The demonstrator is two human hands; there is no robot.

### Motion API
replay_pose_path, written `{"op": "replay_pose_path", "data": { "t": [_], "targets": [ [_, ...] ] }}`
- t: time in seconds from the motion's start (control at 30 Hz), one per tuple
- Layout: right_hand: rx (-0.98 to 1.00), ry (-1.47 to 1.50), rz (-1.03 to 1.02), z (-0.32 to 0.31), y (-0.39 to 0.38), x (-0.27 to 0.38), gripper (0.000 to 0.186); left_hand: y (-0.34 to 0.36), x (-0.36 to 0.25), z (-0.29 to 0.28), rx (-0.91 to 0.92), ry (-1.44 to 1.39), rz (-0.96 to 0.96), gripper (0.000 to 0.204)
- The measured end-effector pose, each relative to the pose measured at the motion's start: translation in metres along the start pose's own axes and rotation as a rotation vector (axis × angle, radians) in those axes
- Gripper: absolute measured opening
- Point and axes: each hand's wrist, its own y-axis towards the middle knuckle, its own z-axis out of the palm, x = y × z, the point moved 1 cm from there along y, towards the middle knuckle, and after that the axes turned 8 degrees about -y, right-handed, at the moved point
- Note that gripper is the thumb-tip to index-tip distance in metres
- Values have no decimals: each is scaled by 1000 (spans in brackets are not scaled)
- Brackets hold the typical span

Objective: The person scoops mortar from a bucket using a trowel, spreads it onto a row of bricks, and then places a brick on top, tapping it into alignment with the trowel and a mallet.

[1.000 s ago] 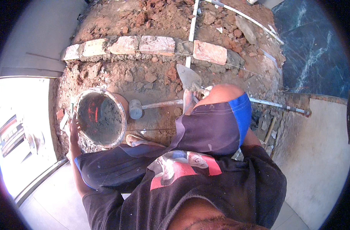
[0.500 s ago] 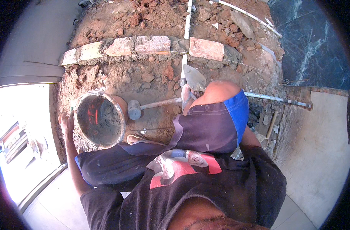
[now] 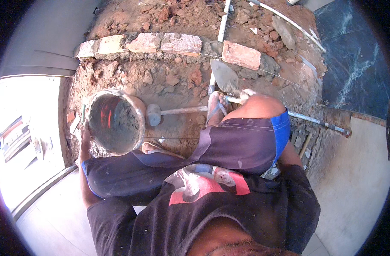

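Observation:
My right hand (image 3: 247, 93), pale with mortar, shows past my raised right knee, closed on a pointed trowel (image 3: 224, 77). Its grip is mostly hidden by the knee. The blade lies just in front of a loose-looking red brick (image 3: 241, 55) bedded in mortar. My left hand (image 3: 84, 129) is at the left side of a round bucket (image 3: 140, 123) holding grey mortar; its fingers are too unclear to read. A mallet (image 3: 154, 115) with a pale handle rests between the bucket and my sandalled right foot (image 3: 215, 106).
A curved-looking row of bricks (image 3: 181, 44) runs across the soil along a taut string (image 3: 289, 81). White pipes (image 3: 224, 23) cross the rubble. A dark marbled slab (image 3: 353, 59) stands at far right. A bright doorway (image 3: 28, 128) opens at left.
My left hand has drawn back along the bucket's left side. The trowel has moved a little toward the brick, and my right hand shows more beyond the knee. The view has shifted slightly.

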Motion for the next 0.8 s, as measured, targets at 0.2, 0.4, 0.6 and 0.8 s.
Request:
{"op": "replay_pose_path", "data": {
  "t": [0.2, 0.4, 0.6, 0.8],
  "targets": [
    [-256, -250, -657, -92, 21, 98, 42, -38, -142, 66, 91, -49, 233, 37],
    [-198, -640, -847, -120, 11, 229, 33, -51, -232, 81, -110, 126, 404, 50],
    [-120, -1027, -894, -71, 28, 327, 25, -8, -234, 109, -230, 211, 302, 62],
    [-228, -1211, -904, 20, 85, 371, 19, -19, -213, 168, -60, 267, 584, 57]
  ]
}}
